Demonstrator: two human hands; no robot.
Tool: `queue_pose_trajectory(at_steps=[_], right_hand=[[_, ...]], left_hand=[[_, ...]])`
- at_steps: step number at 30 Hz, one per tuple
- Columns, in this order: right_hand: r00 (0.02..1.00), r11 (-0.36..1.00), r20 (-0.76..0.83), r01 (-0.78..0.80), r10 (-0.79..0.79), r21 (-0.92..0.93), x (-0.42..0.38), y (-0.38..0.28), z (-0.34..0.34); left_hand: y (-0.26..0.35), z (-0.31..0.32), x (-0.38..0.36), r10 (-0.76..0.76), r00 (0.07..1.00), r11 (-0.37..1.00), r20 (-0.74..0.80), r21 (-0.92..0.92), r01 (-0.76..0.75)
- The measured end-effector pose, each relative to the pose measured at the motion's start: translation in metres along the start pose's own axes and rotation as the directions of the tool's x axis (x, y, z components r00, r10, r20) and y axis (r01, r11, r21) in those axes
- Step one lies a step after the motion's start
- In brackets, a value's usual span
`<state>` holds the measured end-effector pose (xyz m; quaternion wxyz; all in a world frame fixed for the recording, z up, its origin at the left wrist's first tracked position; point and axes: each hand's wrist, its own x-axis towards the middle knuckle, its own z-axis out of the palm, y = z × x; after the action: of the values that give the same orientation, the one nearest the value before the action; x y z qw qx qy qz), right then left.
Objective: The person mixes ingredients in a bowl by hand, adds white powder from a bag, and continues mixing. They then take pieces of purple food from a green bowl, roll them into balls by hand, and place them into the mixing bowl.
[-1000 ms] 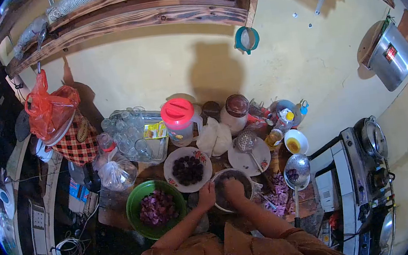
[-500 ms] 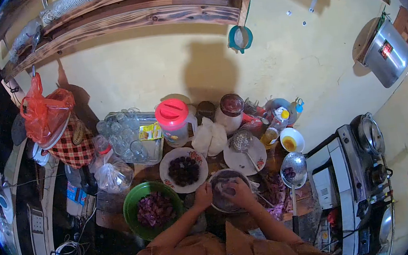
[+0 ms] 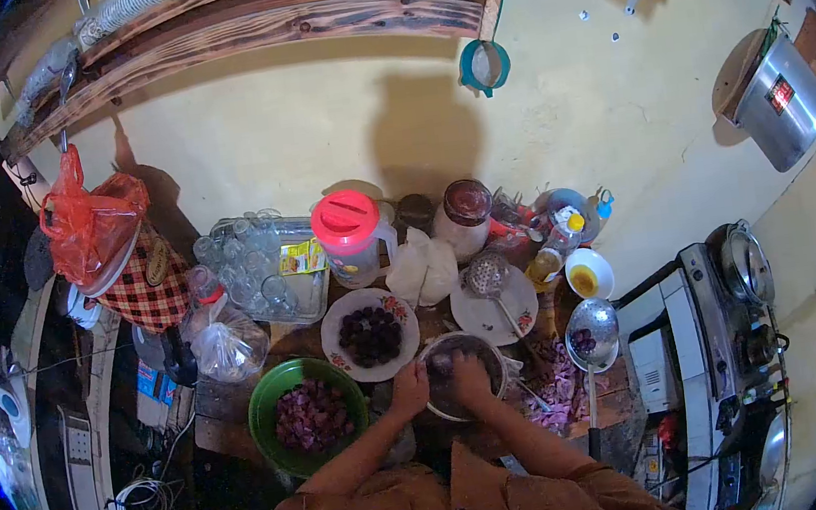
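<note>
A round bowl [image 3: 495, 346] with a pale rim and dull purplish contents stands in front of me. My left hand [image 3: 410, 389] is at its left rim, fingers curled against the edge. Inside the bowl, my right hand [image 3: 470, 377] reaches down with its fingers bent together into the contents; whatever they pinch is hidden. To the left is a green basin [image 3: 257, 413] with purple chunks [image 3: 313, 414]. Dark purple balls [image 3: 370, 337] lie on a flowered plate [image 3: 330, 313] just behind the bowl. A slotted skimmer [image 3: 488, 276] rests on a second plate [image 3: 471, 320].
Purple peelings [image 3: 556, 389] lie right of the bowl, beside a long-handled strainer [image 3: 592, 320] holding a few dark pieces. Behind stand a pink-lidded pitcher [image 3: 351, 246], a jar [image 3: 465, 228] and a glass-filled tray [image 3: 308, 302]. A stove [image 3: 708, 322] is at the right.
My right hand has shifted left and deeper into the bowl. My left hand stays at the left rim. The whole view has moved slightly.
</note>
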<state>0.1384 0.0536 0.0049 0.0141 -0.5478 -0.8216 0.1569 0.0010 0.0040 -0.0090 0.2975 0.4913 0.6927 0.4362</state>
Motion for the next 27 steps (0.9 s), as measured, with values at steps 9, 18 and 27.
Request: queue_pose_trajectory(at_steps=[9,18,27], right_hand=[[0.996,0.999,0.091,-0.025,0.022,0.031,0.011,0.008,-0.013],[0.972,0.980,-0.193,0.158,-0.133,0.120,-0.020,0.012,-0.043],[0.977,0.973,-0.107,0.199,-0.187,0.115,-0.014,0.008,-0.036]], left_hand=[[0.007,-0.002,-0.004,-0.027,1.000,0.999,0.006,0.032,0.027],[-0.009,0.012,-0.003,-0.029,0.996,0.993,-0.084,0.111,0.039],[-0.002,0.008,-0.002,0.010,1.000,0.997,-0.012,0.072,-0.009]])
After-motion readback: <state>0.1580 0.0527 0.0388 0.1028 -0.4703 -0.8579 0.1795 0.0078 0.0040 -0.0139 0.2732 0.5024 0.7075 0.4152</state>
